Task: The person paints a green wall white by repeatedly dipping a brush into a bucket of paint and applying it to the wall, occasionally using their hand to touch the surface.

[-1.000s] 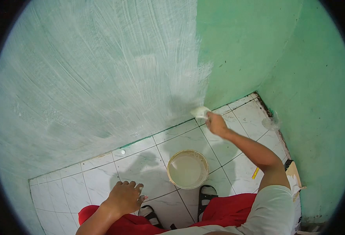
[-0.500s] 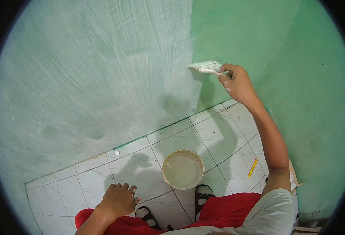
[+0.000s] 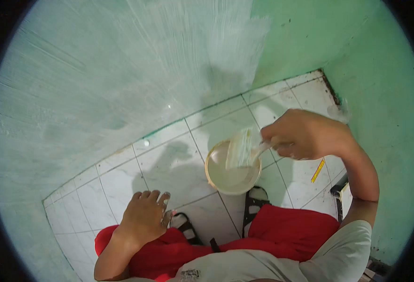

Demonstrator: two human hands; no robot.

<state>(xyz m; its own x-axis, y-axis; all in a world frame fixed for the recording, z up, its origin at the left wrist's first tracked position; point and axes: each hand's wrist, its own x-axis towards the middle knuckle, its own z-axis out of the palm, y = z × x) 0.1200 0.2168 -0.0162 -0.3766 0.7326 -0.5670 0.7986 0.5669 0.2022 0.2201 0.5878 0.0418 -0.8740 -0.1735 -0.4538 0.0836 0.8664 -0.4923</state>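
My right hand (image 3: 305, 134) is closed around the handle of a wide paintbrush (image 3: 239, 149). The brush's pale, paint-coated bristles overlap the bucket (image 3: 209, 173) in this view, covering part of its rim. Inside that round bucket is whitish paint (image 3: 230, 178). Over my left knee, my left hand (image 3: 146, 218) hangs palm down with its fingers loosely apart, holding nothing; white smears mark its fingertips.
White paint covers the left part of the green wall (image 3: 291, 42), ending in a ragged edge. A yellow strip (image 3: 317, 171) lies on the tiled floor (image 3: 113, 188) beyond the bucket. My sandalled feet (image 3: 254, 207) stand close to the bucket.
My right hand has brought the paintbrush down from the wall to above the bucket. White paint now reaches farther right on the wall. The camera view has tilted downward.
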